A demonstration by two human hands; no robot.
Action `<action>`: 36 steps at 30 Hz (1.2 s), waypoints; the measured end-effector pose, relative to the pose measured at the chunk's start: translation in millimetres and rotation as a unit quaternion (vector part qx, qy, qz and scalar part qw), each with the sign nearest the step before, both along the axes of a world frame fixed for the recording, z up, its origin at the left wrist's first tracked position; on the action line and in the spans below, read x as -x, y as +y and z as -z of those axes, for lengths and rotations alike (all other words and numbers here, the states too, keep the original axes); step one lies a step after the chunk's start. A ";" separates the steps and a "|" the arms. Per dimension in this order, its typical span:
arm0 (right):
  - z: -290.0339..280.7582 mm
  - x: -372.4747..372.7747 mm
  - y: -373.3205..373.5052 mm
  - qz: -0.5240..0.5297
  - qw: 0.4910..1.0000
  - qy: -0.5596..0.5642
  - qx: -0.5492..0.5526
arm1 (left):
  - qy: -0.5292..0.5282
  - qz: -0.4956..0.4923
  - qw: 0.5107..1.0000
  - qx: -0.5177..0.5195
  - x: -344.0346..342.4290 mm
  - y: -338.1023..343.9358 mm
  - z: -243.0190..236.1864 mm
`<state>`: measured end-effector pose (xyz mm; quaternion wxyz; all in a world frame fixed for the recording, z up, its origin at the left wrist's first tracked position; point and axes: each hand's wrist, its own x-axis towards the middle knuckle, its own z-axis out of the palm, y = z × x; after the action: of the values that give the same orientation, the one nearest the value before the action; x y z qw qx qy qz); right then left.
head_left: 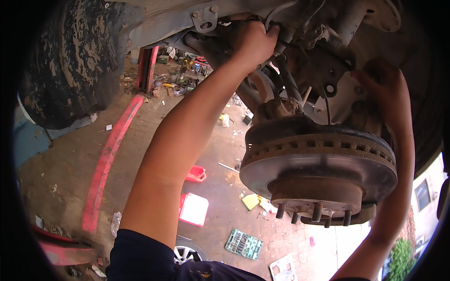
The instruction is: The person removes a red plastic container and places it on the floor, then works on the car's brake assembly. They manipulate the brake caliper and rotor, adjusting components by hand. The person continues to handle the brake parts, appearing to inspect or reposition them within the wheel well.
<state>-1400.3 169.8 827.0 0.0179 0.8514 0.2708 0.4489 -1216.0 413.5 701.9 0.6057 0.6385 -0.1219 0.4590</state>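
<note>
Above the rusty brake disc (pixel 316 164) with its protruding wheel studs, both arms reach into the suspension of a raised car. My left hand (pixel 253 44) is closed among the metal parts beside a thin grey hose (pixel 269 16), its fingertips and whatever they grip hidden. In shadow at the right, my right hand (pixel 382 84) has curled fingers at the end of a dark bar (pixel 344 61) near a bracket with holes (pixel 328 79); what exactly it holds is unclear. A steering knuckle and joint (pixel 288 105) sit between the hands, above the disc.
A dark wheel-arch liner (pixel 70 65) hangs at upper left. On the floor below lie a red lift arm (pixel 110 157), red trays (pixel 195 173), a green socket case (pixel 243 243), a wheel (pixel 187 253) and scattered tools. A red lift post (pixel 146 70) stands behind.
</note>
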 end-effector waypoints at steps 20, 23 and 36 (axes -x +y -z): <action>-2.0 4.5 0.7 0.034 0.997 0.065 -0.038 | -0.256 0.110 0.924 -0.262 96.9 11.8 -82.9; -1.8 4.9 0.6 0.038 0.994 0.079 -0.058 | -0.227 0.109 0.930 -0.268 90.2 13.1 -84.8; 7.2 16.0 0.9 0.079 0.996 0.038 -0.019 | -0.210 0.056 0.931 -0.294 91.8 4.4 -71.1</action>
<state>-1416.3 170.7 819.8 0.0272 0.8869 0.1944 0.4181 -1307.8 418.0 773.0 0.3762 0.6691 -0.4117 0.4912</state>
